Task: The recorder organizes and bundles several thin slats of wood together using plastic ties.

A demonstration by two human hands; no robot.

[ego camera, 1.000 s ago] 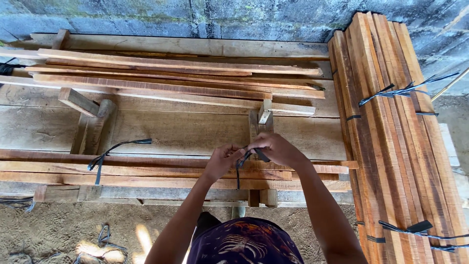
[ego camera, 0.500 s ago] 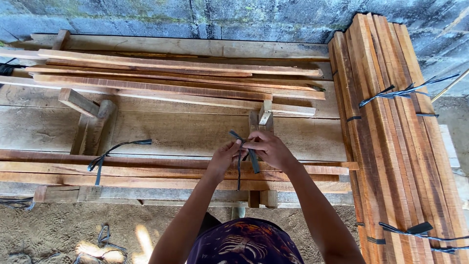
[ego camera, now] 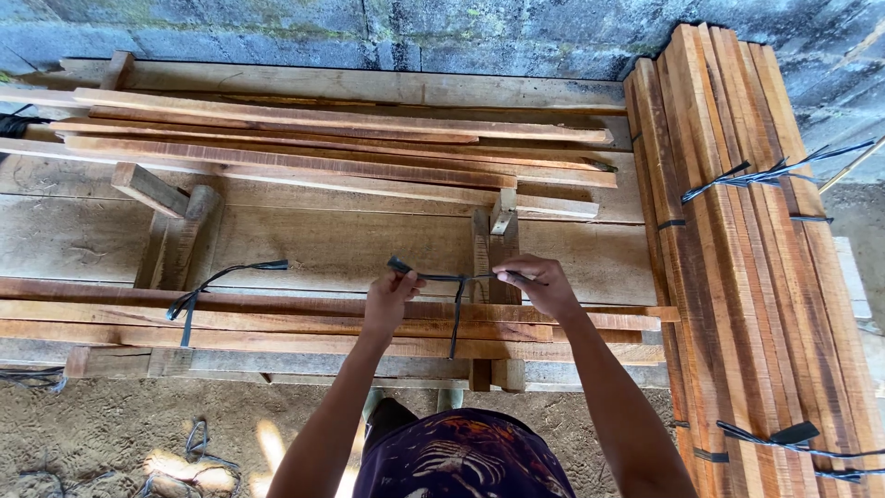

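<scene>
Now both hands pinch a flat black plastic strap (ego camera: 456, 277) and pull it taut between them: the left hand (ego camera: 389, 300) grips near its far-left end, the right hand (ego camera: 537, 284) grips its right end; a loose tail hangs down over the near rough-sawn reddish slats (ego camera: 277, 318) on the weathered plank bench (ego camera: 74, 235); at right, a strapped bundle of long slats (ego camera: 737, 277) lies; another black strap (ego camera: 217, 281) lies at left.
</scene>
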